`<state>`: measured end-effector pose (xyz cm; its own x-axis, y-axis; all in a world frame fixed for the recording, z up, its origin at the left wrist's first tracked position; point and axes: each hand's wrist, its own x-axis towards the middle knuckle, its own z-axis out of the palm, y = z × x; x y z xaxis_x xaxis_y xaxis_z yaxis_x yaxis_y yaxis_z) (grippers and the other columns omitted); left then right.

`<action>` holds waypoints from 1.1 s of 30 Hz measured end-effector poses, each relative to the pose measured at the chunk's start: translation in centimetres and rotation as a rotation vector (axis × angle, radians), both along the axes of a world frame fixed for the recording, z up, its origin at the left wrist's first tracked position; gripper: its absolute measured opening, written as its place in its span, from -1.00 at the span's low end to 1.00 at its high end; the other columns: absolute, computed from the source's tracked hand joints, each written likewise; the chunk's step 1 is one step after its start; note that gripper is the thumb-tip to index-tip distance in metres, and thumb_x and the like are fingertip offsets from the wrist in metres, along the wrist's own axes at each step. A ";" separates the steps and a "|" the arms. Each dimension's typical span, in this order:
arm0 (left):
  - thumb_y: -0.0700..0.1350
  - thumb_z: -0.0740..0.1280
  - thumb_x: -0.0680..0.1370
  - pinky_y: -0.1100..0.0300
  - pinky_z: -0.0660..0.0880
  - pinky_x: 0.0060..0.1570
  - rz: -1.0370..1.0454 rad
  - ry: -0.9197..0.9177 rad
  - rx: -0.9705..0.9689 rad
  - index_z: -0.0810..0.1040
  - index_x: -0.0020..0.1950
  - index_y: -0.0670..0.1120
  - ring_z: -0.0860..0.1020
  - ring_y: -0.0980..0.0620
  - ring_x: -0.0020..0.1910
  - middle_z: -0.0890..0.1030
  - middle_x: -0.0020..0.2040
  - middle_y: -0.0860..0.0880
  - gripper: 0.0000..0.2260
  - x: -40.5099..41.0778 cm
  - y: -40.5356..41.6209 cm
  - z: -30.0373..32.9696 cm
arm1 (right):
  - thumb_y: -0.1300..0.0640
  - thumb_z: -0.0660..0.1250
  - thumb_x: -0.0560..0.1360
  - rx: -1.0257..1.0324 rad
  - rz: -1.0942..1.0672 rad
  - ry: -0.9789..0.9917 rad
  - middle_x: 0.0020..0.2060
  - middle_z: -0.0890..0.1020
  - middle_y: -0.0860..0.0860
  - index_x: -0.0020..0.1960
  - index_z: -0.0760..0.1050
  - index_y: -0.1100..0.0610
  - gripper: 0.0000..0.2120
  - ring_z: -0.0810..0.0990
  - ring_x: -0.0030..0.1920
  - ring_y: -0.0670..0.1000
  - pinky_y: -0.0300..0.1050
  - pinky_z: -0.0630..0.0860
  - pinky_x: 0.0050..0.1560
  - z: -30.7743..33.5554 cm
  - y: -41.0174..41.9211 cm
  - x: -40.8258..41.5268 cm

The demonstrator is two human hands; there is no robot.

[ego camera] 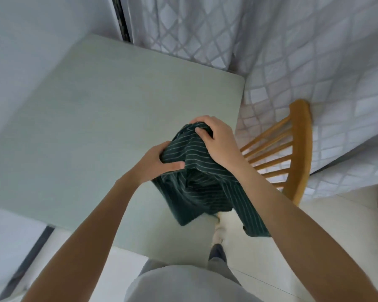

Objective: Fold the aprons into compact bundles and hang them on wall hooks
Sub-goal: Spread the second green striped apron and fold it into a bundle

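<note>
Folding step in hand. The striped apron (196, 171) hangs above the near right corner of the bench (96, 127), gathered loosely. The left hand (159, 164) and right hand (216, 140) each clutch its bunched top. Next, likely tighter folds; no hooks visible.

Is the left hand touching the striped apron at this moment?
Touching. The head view shows the left hand gripping the dark green striped apron, thumb pressed across the cloth and fingers curled into its folds.
</note>
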<state>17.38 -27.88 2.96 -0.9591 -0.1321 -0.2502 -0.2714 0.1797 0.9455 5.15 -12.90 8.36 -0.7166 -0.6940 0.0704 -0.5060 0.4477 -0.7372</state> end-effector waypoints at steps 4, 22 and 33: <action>0.29 0.46 0.27 0.24 0.45 -0.04 0.070 -0.026 -0.342 0.47 0.19 0.06 0.56 0.19 -0.04 0.60 0.02 0.13 -0.41 2.2 -7.5 2.0 | 0.16 0.25 0.56 -0.004 0.072 0.049 0.02 0.57 -0.02 0.16 0.55 0.00 -0.78 0.51 0.03 -0.07 -0.25 0.35 0.06 0.1 -6.8 1.1; -0.07 0.24 0.58 0.09 0.32 0.28 0.014 -0.078 -0.743 0.54 0.22 0.03 0.39 0.01 0.29 0.46 0.30 0.02 -0.77 7.1 -16.0 -7.2 | -0.18 0.29 0.48 0.936 0.473 -0.005 0.46 0.19 0.06 0.44 0.25 0.04 -0.39 0.12 0.46 0.11 0.16 0.02 0.43 -11.1 -9.6 1.9; -0.07 0.30 0.54 0.08 0.29 0.25 0.039 -0.242 -1.071 0.47 0.29 0.00 0.50 -0.04 0.14 0.59 0.10 -0.01 -0.69 6.7 -19.0 -7.9 | 0.00 0.18 0.60 0.613 0.159 -0.257 0.13 0.57 0.11 0.38 0.29 0.11 -0.61 0.54 0.12 0.11 0.01 0.45 0.13 -12.1 -14.6 2.7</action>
